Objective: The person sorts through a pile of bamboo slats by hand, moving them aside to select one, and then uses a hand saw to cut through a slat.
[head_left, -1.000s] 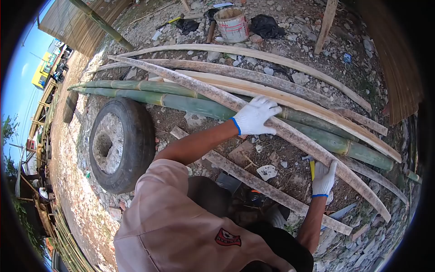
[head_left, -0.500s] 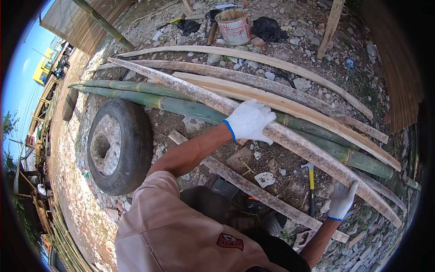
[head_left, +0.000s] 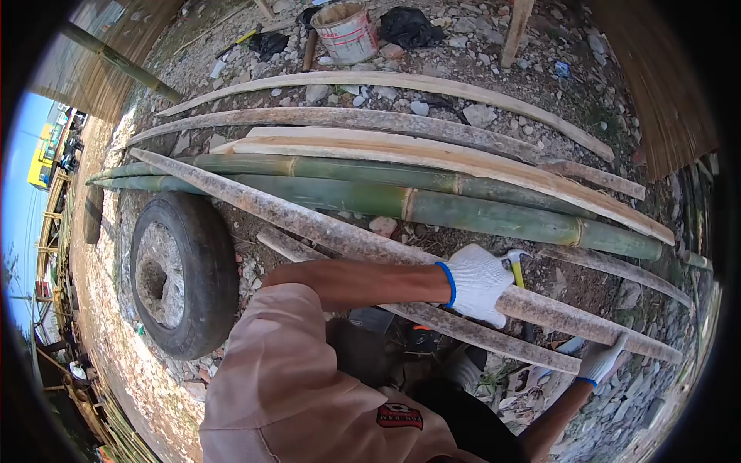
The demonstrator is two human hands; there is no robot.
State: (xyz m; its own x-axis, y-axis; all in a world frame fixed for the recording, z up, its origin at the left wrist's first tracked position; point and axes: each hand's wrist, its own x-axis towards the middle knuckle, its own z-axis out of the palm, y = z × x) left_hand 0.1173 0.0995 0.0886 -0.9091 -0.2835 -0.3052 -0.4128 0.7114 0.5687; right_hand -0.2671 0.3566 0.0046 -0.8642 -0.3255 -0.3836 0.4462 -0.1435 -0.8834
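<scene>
A long, rough, mottled wooden plank (head_left: 309, 220) runs diagonally from the left down to the lower right. My left hand (head_left: 480, 284), in a white knit glove with a blue cuff, is closed over its top right of the middle. Near the plank's right end, my right hand (head_left: 602, 361), gloved alike, grips the lower edge, its fingers partly hidden. A hammer (head_left: 516, 266) with a yellow handle lies on the ground, partly covered by the plank and my left hand. Another narrow board (head_left: 455, 329) lies closer to my body, below the held plank.
Thick green bamboo poles (head_left: 494, 216) lie beyond the plank, with a pale board (head_left: 370, 147) and other strips behind them. A tyre (head_left: 220, 285) with a concrete core is at left. Farther back are a bucket (head_left: 351, 46), black plastic bags (head_left: 409, 29) and an upright post (head_left: 517, 31).
The plank has come off the bamboo toward my body, uncovering more of the poles. My left hand has moved right and closer to me; my right hand has also moved lower. The view has shifted.
</scene>
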